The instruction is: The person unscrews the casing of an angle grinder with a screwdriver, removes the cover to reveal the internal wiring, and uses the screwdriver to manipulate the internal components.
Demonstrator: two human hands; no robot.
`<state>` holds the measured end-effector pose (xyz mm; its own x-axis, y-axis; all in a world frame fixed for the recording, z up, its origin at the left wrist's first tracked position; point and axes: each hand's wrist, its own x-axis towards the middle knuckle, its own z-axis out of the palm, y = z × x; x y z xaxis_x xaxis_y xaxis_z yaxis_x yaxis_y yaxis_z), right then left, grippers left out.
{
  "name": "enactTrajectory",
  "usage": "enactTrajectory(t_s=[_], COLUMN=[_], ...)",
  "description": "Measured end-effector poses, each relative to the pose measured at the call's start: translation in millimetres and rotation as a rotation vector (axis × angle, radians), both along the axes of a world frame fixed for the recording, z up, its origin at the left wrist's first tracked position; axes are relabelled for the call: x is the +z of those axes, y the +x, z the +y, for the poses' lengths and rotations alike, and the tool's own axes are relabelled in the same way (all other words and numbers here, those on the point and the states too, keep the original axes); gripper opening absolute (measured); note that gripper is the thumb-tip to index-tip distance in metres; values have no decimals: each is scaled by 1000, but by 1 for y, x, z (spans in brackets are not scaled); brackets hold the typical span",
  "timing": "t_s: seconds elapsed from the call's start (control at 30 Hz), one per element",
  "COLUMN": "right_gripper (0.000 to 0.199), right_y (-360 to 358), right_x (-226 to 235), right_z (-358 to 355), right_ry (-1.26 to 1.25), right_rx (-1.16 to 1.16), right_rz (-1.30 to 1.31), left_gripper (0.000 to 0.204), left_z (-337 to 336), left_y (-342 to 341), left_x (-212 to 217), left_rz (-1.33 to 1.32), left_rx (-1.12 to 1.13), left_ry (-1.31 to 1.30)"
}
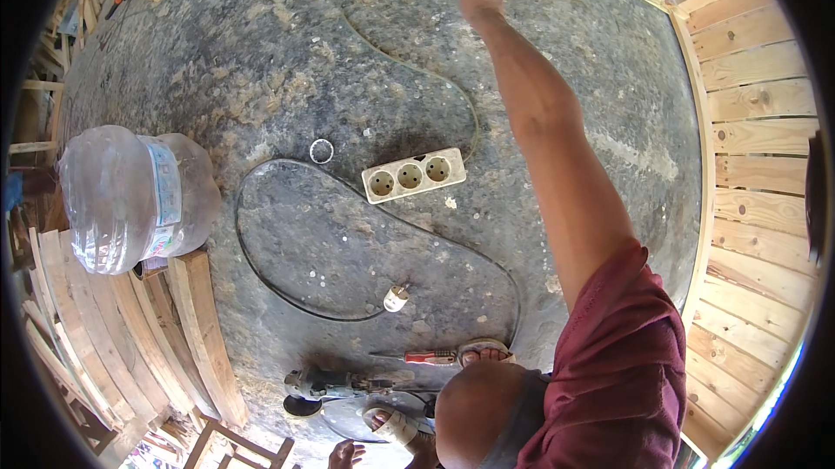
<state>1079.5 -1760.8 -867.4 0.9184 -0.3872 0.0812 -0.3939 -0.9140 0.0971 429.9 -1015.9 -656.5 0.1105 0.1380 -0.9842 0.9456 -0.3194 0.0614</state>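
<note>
My right arm, in a maroon sleeve, stretches far forward over the grey floor (644, 199). At its end my right hand (481, 0) is low over the floor with fingers curled in; what they hold, if anything, is hidden. My left hand (346, 454) shows only partly at the bottom edge, fingers loosely bent and apart, with nothing seen in them. Between the hands lies a dirty white three-socket power strip (414, 175), its thin cable (409, 66) winding away forward. A white plug (396, 299) on a dark looped cord (241, 234) lies nearer me.
An angle grinder (344, 384) and a red-handled screwdriver (429, 358) lie by my sandalled feet. A white ring (321, 151) is left of the strip. A large clear plastic bottle (117, 199) stands by wooden boards (202, 330) at left. A slatted wooden panel (757, 156) borders the right.
</note>
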Motion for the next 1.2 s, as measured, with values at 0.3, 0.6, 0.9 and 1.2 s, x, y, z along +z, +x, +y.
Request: enactTrajectory(t_s=[0.3, 0.6, 0.9, 1.2], right_gripper=[30, 23, 12, 11], right_y=[-64, -322, -440, -481], right_x=[37, 138, 223, 217], right_z=[38, 292, 389, 423], right_ry=[511, 2007, 1936, 1775], right_rx=[61, 370, 680, 775], right_rz=[-112, 262, 548, 470], left_gripper=[41, 29, 33, 20], left_z=[11, -136, -148, -126], left_y=[81, 199, 167, 106], left_x=[40, 76, 48, 40], left_rz=[-237, -771, -924, -933], left_rx=[-493, -611, -82, 109], left_ry=[-140, 159, -266, -218])
